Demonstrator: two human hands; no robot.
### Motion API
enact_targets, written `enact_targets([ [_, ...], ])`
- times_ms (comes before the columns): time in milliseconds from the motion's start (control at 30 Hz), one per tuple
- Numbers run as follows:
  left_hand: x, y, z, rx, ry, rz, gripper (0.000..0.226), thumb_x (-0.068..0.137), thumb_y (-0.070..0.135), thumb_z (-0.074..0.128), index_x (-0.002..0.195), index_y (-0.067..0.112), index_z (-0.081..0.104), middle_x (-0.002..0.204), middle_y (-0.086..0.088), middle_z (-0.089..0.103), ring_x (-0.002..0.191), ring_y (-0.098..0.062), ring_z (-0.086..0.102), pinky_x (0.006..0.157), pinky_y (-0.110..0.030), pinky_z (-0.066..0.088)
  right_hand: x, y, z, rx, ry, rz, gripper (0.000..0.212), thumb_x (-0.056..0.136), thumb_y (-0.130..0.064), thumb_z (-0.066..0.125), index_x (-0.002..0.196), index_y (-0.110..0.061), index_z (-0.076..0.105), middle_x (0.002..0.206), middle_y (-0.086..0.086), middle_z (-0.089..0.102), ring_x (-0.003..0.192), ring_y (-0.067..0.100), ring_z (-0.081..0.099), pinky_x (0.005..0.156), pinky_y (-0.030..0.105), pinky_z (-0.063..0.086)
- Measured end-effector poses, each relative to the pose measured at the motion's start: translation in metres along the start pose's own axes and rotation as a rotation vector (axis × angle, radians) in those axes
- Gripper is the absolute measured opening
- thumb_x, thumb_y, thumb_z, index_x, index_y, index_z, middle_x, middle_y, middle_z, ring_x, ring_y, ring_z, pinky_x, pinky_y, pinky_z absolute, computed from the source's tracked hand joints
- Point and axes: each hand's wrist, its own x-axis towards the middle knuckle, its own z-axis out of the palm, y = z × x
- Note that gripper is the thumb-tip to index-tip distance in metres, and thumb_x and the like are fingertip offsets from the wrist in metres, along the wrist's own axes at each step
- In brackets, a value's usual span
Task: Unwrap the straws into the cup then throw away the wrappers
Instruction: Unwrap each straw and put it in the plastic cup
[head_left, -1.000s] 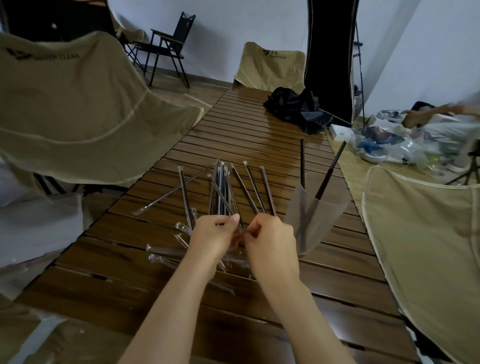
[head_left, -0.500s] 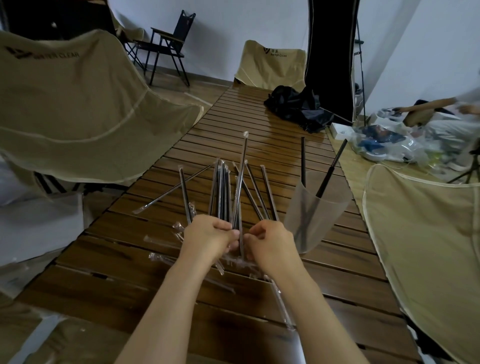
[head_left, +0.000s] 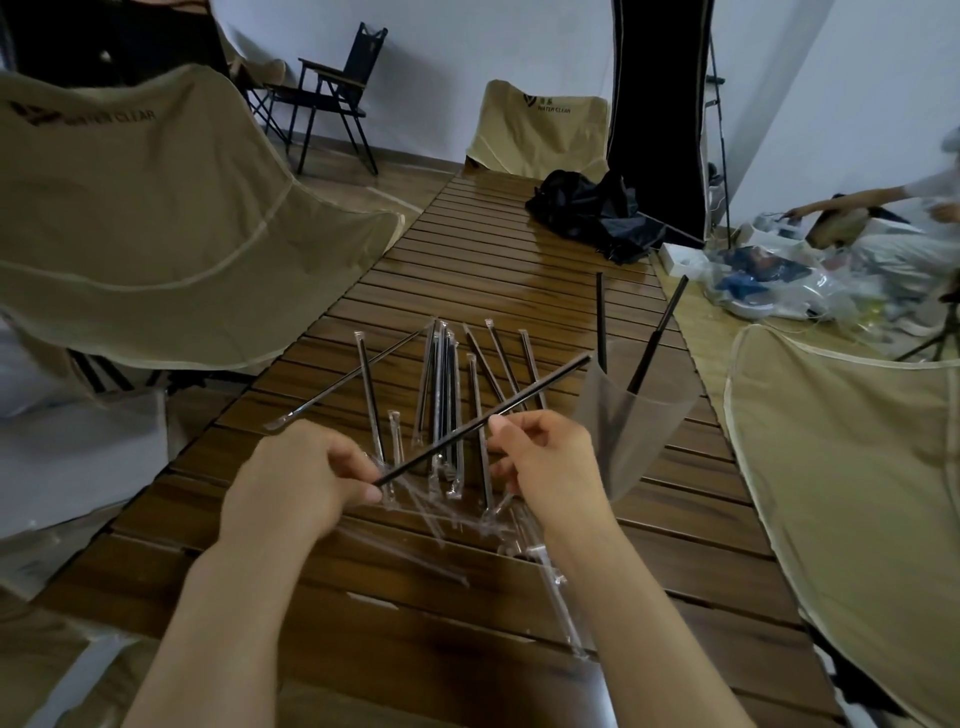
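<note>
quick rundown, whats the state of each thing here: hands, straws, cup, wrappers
left hand: pinches the lower end of the bare straw
right hand: pinches the bare straw near its middle
bare straw: out of its wrapper, held slanted above the table
cup: upright, two black straws standing in it
wrapped straws: still sealed, lying on the table
empty wrappers: loose on the table, not thrown away

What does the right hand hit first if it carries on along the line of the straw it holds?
Most likely the cup. The right hand pinches the bare straw, whose far tip points up-right at the cup's rim. Depth is unclear from one view, so it may pass just short.
</note>
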Motion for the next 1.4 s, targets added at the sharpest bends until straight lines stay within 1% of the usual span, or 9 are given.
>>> enact_targets([
  [300,0.0,0.002,-0.012,0.102,-0.107,-0.01,0.013,0.077,0.028,0.079,0.082,0.036,0.071,0.104,0.01,0.066,0.105,-0.012,0.059,0.1,-0.041,0.046,-0.004,-0.006,0.004,0.265,-0.034,0.077,0.01,0.094,-0.018,0.057,0.099,-0.013,0.064,0.085,0.003,0.069,0.062,0.007,0.064,0.063,0.019,0.054],
  [467,-0.001,0.0,-0.003,0.079,-0.048,0.099,0.013,0.079,0.031,0.077,0.079,0.039,0.067,0.093,0.016,0.066,0.093,-0.005,0.061,0.093,-0.036,0.051,-0.003,-0.006,0.007,0.341,-0.065,0.103,0.012,0.095,-0.014,0.054,0.097,-0.008,0.064,0.085,0.007,0.073,0.074,0.014,0.07,0.074,0.027,0.057],
  [600,-0.001,0.014,0.007,-0.042,0.045,0.338,0.011,0.086,0.033,0.069,0.087,0.042,0.064,0.088,0.022,0.063,0.085,0.007,0.058,0.07,-0.011,0.042,-0.005,-0.006,0.012,0.404,-0.127,0.097,0.012,0.096,-0.009,0.052,0.1,-0.005,0.062,0.089,0.009,0.074,0.082,0.019,0.072,0.081,0.033,0.057],
  [733,0.002,0.026,0.012,-0.125,0.175,0.459,0.005,0.089,0.028,0.067,0.091,0.033,0.068,0.083,0.017,0.066,0.077,0.006,0.061,0.063,-0.008,0.044,-0.008,-0.005,0.017,0.354,-0.187,0.076,0.011,0.095,-0.012,0.054,0.096,-0.007,0.063,0.09,0.011,0.073,0.085,0.022,0.071,0.084,0.037,0.056],
  [867,0.002,0.022,0.013,-0.182,0.14,0.502,0.002,0.088,0.033,0.067,0.089,0.035,0.068,0.081,0.02,0.066,0.081,0.012,0.059,0.065,-0.004,0.044,-0.005,-0.003,0.016,0.377,-0.176,0.061,0.009,0.093,-0.011,0.057,0.089,-0.008,0.064,0.084,0.011,0.07,0.079,0.019,0.066,0.08,0.033,0.054],
  [1100,0.003,0.023,0.011,-0.217,0.168,0.485,0.006,0.089,0.028,0.068,0.086,0.033,0.067,0.076,0.017,0.066,0.069,0.01,0.062,0.057,-0.008,0.046,-0.006,-0.003,0.017,0.527,-0.214,0.094,0.013,0.094,-0.007,0.055,0.103,-0.004,0.063,0.09,0.011,0.068,0.081,0.017,0.067,0.081,0.032,0.054],
  [1233,0.004,0.022,0.013,-0.13,0.183,0.468,0.009,0.091,0.029,0.065,0.085,0.036,0.062,0.079,0.016,0.063,0.071,0.003,0.061,0.062,-0.012,0.045,-0.008,0.0,0.021,0.122,0.012,0.001,0.038,0.088,-0.017,0.066,0.12,-0.014,0.046,0.102,0.0,0.064,0.084,0.009,0.066,0.075,0.023,0.057],
  [1333,0.005,0.019,0.011,-0.079,0.194,0.447,0.008,0.092,0.032,0.063,0.087,0.037,0.06,0.08,0.017,0.061,0.073,0.001,0.059,0.065,-0.016,0.046,-0.012,0.01,0.025,-0.396,0.194,-0.32,0.077,0.083,-0.017,0.07,0.143,-0.02,0.022,0.133,0.002,0.043,0.101,0.009,0.06,0.08,0.023,0.056],
  [1400,0.006,0.016,0.01,-0.035,0.195,0.44,0.004,0.092,0.034,0.062,0.089,0.037,0.062,0.082,0.017,0.062,0.074,0.002,0.059,0.064,-0.016,0.048,-0.014,0.017,0.029,-0.717,0.225,-0.539,0.074,0.084,-0.021,0.07,0.145,-0.018,0.028,0.134,0.006,0.037,0.107,0.015,0.054,0.084,0.03,0.054],
])
